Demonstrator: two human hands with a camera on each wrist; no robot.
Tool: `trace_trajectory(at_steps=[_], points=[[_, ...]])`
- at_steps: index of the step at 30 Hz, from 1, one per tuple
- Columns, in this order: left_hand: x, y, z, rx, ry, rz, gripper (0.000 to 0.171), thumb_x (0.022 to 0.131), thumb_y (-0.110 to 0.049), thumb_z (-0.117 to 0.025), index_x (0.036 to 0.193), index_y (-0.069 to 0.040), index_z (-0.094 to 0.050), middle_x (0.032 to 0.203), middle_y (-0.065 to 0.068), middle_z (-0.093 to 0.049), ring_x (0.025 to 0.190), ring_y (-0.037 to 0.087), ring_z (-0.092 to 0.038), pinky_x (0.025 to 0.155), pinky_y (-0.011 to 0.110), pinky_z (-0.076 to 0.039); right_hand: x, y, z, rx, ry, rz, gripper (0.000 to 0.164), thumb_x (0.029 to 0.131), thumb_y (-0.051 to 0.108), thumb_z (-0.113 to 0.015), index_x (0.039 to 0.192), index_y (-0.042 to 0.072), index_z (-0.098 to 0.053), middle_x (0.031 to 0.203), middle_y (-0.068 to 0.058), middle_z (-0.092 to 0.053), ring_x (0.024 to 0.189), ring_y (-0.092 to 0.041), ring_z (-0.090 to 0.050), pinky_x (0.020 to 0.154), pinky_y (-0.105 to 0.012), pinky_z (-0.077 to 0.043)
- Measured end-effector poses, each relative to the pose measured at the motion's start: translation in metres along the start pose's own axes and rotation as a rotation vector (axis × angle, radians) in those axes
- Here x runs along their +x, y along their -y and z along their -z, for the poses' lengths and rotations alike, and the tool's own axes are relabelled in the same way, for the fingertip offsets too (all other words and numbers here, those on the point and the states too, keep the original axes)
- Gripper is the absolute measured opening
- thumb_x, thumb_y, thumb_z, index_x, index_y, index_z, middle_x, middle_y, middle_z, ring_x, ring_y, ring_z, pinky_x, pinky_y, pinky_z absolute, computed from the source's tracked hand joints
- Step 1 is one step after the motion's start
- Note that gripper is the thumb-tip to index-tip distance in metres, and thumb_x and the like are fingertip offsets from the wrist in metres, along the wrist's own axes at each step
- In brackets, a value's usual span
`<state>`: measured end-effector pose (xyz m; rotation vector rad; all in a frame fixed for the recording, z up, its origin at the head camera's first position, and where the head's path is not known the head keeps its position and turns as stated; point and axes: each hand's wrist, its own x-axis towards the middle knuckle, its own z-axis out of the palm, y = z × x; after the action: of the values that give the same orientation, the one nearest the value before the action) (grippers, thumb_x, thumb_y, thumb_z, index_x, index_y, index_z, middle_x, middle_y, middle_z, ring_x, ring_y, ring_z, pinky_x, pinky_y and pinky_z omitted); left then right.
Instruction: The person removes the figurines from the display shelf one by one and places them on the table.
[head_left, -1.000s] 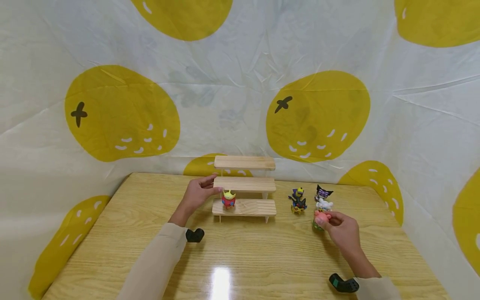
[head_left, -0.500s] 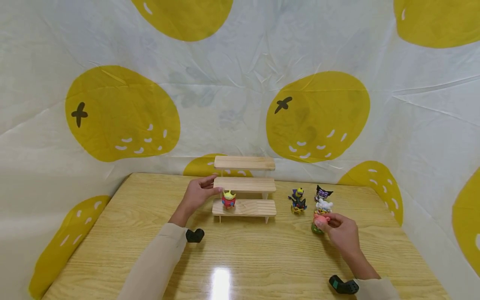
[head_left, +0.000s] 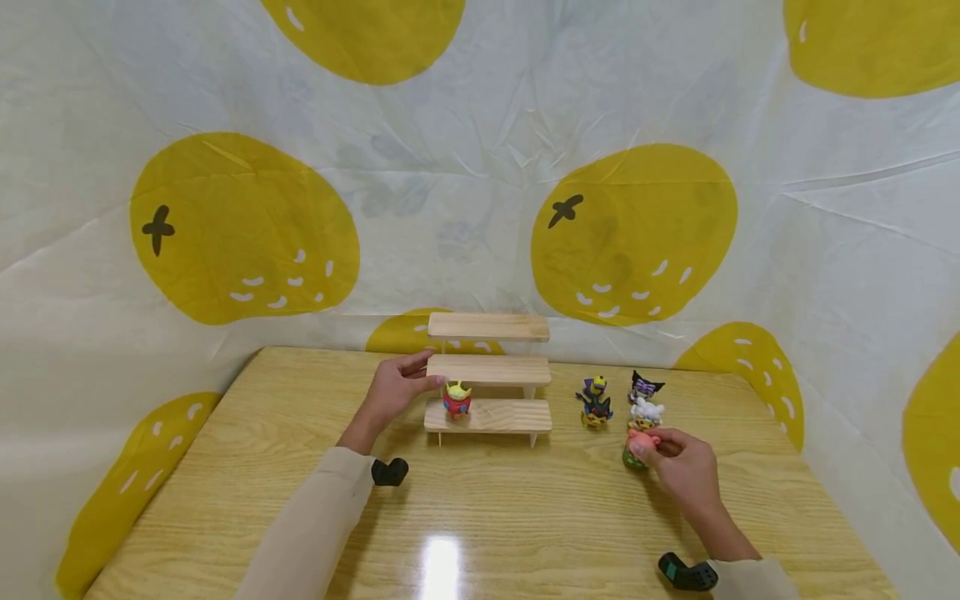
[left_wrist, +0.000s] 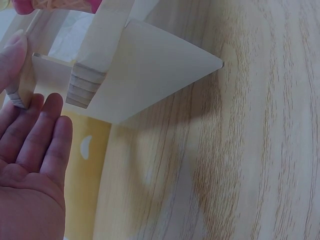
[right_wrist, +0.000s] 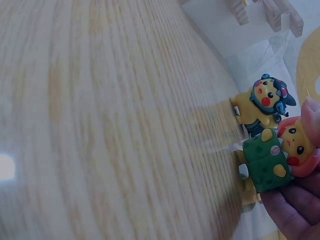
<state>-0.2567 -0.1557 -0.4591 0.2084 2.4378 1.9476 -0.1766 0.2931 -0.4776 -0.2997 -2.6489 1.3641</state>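
Note:
My left hand (head_left: pixel 392 390) grips the left end of the middle shelf of a three-step wooden display stand (head_left: pixel 498 369), thumb above and fingers below the board (left_wrist: pixel 21 90). On the lowest step stands a red figurine (head_left: pixel 457 404) with a yellow-green head, just below the thumb. My right hand (head_left: pixel 688 473) pinches the head of a yellow-faced figurine (right_wrist: pixel 270 160) with a pink hat and green body. Upright behind it in the right wrist view is a yellow figurine (right_wrist: pixel 265 102) in a dark hood.
Several more figurines stand at the table's right: a white-topped one (head_left: pixel 647 412), a black-and-purple one (head_left: pixel 646 387) and a purple-and-yellow one (head_left: pixel 596 386). A white cloth with yellow fruit prints (head_left: pixel 450 183) hangs behind the wooden table (head_left: pixel 525 517).
The right hand has drawn the pink-hatted figurine slightly toward the front, showing more of the white-topped one behind it. The left hand stays at the shelf.

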Motion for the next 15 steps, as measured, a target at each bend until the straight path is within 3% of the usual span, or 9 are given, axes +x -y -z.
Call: trace_trajectory(at_steps=[5, 15], points=[[-0.0008, -0.0021, 0.0001, -0.001, -0.001, -0.002, 0.065, 0.092, -0.027, -0.082, 0.151, -0.013, -0.057, 0.158, 0.013, -0.053, 0.145, 0.035, -0.053, 0.115, 0.047, -0.051, -0.0018, 0.0013, 0.0004, 0.031, -0.022, 0.015, 0.040, 0.091, 0.017, -0.083, 0.120, -0.008, -0.073, 0.107, -0.024, -0.079, 0.074, 0.012, -0.061, 0.062, -0.014, -0.055], [-0.0006, -0.0011, 0.0008, 0.002, 0.003, -0.004, 0.066, 0.092, -0.028, -0.082, 0.151, -0.012, -0.056, 0.159, 0.014, -0.052, 0.145, 0.035, -0.053, 0.116, 0.048, -0.051, -0.0025, -0.0002, 0.0024, 0.041, 0.006, 0.016, 0.043, 0.092, 0.020, -0.083, 0.123, -0.008, -0.071, 0.113, -0.025, -0.077, 0.077, 0.013, -0.061, 0.066, -0.013, -0.056]])
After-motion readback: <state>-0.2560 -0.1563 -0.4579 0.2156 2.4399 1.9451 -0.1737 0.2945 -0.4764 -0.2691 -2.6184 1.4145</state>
